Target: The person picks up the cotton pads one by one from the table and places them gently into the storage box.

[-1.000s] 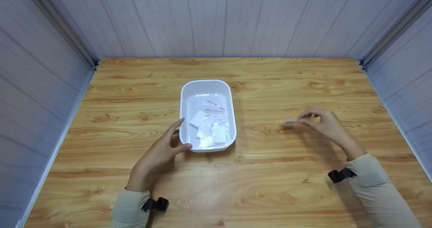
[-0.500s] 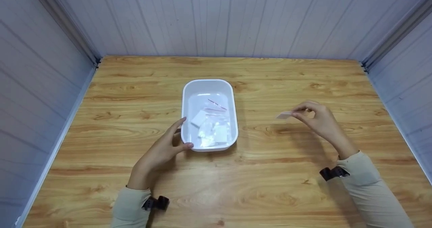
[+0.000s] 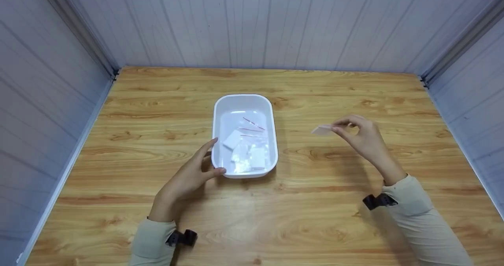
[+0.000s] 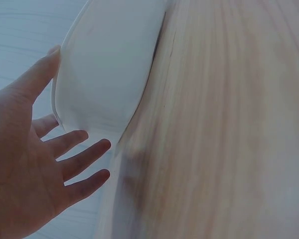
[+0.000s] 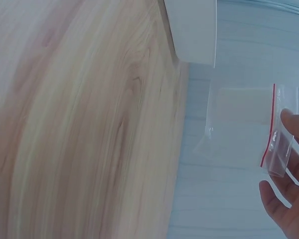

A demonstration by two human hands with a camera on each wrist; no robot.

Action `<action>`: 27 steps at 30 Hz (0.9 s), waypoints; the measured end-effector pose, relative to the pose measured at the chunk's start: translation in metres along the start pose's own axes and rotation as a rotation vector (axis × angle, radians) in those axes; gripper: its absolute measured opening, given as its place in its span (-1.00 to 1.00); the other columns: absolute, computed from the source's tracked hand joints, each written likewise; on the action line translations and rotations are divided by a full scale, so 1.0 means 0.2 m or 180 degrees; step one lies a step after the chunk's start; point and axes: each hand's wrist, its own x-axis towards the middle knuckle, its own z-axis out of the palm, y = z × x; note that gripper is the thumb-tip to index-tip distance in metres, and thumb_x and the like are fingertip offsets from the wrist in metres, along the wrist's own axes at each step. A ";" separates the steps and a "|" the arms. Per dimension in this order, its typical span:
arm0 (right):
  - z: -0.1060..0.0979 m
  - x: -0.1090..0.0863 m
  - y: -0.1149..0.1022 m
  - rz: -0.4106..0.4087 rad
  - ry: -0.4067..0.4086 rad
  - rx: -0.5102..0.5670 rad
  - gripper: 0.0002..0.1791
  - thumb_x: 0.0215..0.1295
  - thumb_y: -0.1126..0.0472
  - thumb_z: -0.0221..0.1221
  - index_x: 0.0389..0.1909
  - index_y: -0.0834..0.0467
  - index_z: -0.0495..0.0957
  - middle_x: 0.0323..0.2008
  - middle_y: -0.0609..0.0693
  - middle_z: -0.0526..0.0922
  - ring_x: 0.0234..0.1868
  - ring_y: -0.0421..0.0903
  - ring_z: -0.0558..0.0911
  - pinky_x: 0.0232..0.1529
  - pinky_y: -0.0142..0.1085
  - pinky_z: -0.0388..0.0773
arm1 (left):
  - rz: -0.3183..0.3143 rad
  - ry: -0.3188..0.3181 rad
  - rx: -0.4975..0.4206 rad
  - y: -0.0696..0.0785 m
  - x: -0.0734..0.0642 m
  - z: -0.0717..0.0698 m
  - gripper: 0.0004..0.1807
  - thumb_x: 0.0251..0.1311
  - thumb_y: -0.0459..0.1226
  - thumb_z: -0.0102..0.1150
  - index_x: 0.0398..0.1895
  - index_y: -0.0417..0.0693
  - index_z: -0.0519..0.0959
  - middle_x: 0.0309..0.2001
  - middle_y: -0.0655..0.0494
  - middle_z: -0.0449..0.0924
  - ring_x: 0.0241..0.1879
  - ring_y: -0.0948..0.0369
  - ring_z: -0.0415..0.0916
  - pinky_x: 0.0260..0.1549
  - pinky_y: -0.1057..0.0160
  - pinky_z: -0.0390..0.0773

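A white plastic tray with rounded corners stands on the wooden table. At its near left corner, my left hand holds the rim with thumb and index finger; the other fingers are spread beside the outer wall. In the tray lie several small clear zip bags with red seal lines and white pieces inside. My right hand pinches another small zip bag by its top edge, right of the tray and above the table. A pale flat piece shows faintly inside that bag.
The wooden table reaches back to a pale panelled wall, with similar walls at the left and right. Each sleeved wrist wears a small black camera.
My right hand has lifted the zip bag off the table and carried it left, closer to the tray. The left hand and the tray stay in about the same place.
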 end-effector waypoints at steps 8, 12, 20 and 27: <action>0.04 0.03 -0.07 0.0001 0.0095 0.0039 -0.86 0.24 0.29 0.36 -0.21 0.23 0.71 -0.28 0.02 0.73 -0.24 -0.29 0.58 -0.13 -0.34 0.43 | 0.0009 0.0009 0.0006 0.01 0.00 0.00 -0.01 0.14 0.11 0.35 0.57 0.32 0.00 0.45 -0.10 0.20 0.44 -0.05 0.13 0.41 -0.18 -0.07; 0.06 0.04 -0.09 -0.0001 0.0123 0.0037 -0.86 0.24 0.29 0.36 -0.20 0.24 0.71 -0.28 0.03 0.73 -0.25 -0.27 0.58 -0.13 -0.28 0.46 | 0.0005 0.0007 0.0000 0.01 0.00 0.00 0.00 0.13 0.11 0.35 0.57 0.30 0.00 0.46 -0.09 0.20 0.44 -0.05 0.14 0.41 -0.19 -0.07; 0.11 0.08 -0.14 -0.0026 0.0210 0.0165 -0.86 0.24 0.28 0.36 -0.21 0.25 0.71 -0.27 0.04 0.73 -0.25 -0.24 0.59 -0.14 -0.21 0.48 | 0.0050 -0.0022 -0.0042 -0.01 0.01 0.00 0.00 0.15 0.07 0.36 0.58 0.27 0.00 0.47 -0.12 0.17 0.44 -0.06 0.15 0.41 -0.18 -0.06; 0.16 0.11 -0.17 -0.0008 0.0230 0.0267 -0.84 0.23 0.26 0.37 -0.21 0.25 0.72 -0.28 0.04 0.73 -0.26 -0.19 0.60 -0.13 -0.12 0.49 | 0.0106 -0.0002 -0.0032 -0.01 0.00 0.00 -0.02 0.18 0.03 0.36 0.58 0.25 0.00 0.48 -0.16 0.14 0.43 -0.10 0.15 0.41 -0.20 -0.06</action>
